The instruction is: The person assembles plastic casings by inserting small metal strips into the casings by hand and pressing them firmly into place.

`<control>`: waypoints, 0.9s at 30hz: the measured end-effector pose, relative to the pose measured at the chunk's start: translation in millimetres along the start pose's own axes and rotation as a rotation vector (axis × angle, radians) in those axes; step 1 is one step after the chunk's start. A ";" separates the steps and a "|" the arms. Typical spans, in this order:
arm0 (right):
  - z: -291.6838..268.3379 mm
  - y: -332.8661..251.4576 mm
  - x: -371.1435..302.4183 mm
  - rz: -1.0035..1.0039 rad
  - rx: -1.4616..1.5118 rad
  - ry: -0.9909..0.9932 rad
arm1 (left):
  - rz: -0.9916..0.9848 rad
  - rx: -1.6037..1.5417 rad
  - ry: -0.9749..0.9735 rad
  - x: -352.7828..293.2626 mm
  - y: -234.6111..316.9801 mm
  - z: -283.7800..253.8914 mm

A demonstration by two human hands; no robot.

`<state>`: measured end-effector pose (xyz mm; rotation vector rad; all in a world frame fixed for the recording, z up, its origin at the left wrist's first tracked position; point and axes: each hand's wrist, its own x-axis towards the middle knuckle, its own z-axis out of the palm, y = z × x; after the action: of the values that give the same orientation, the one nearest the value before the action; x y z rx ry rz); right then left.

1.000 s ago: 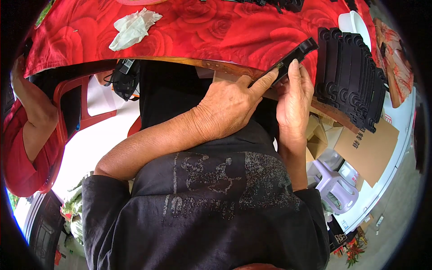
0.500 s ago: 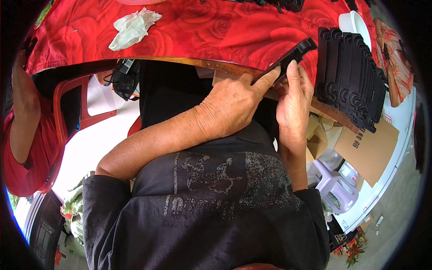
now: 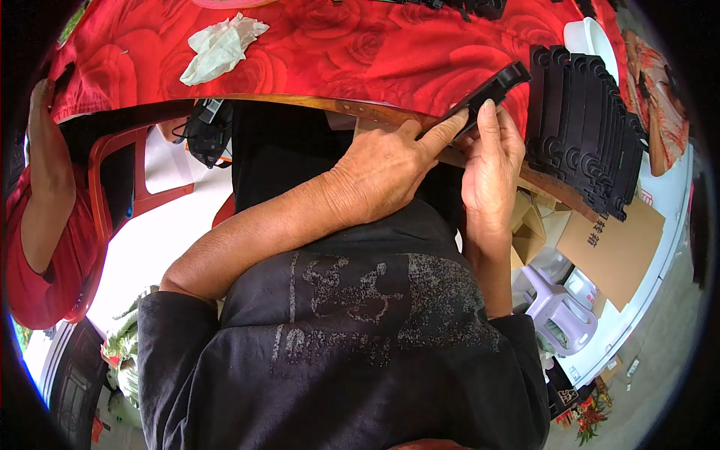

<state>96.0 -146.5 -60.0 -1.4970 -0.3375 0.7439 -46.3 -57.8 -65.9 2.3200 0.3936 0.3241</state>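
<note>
A long black plastic part (image 3: 501, 81) with a curved end slants up to the right over the table's near edge, held between both hands. My left hand (image 3: 391, 166) is closed round its lower end, the index finger stretched along it. My right hand (image 3: 491, 161) grips its middle from the right, thumb raised on the near side, the other fingers partly hidden behind it. Just right of my hands lies a row of similar black plastic parts (image 3: 574, 127), stacked side by side at the table edge.
A red rose-patterned cloth (image 3: 330, 56) covers the table. On it lie a crumpled white tissue (image 3: 223, 49) and, far right, a white bowl (image 3: 589, 37). A cardboard box (image 3: 615, 251) and a lilac plastic stool (image 3: 562, 319) are below right. Another person's arm (image 3: 49, 180) is at left, beside a red chair (image 3: 101, 161).
My hands and the black part have barely moved. At the far left, the other person's arm has shifted slightly to the right.
</note>
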 end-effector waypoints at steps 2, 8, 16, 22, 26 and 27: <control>-2.1 3.0 1.6 -0.015 -0.005 -0.034 | 0.003 0.013 0.016 -1.3 -1.4 1.1; -2.5 0.3 5.6 -0.018 0.057 -0.022 | -0.019 -0.013 0.062 -5.0 -0.8 -2.2; -2.7 4.3 4.9 0.008 0.036 -0.038 | -0.002 0.031 0.087 -4.9 -2.8 -0.8; -3.4 0.3 4.8 0.035 0.046 -0.087 | 0.023 0.059 0.099 -4.1 -0.6 -2.1; -2.1 -5.4 1.8 0.018 0.022 -0.096 | 0.024 0.077 0.101 -2.5 -1.0 -1.1; -3.2 -6.1 1.8 0.018 0.020 -0.091 | 0.036 0.078 0.101 -1.7 0.5 -2.4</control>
<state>100.8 -147.3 -54.8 -1.4515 -0.3847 0.8294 -48.6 -57.3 -64.1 2.3956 0.4206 0.4524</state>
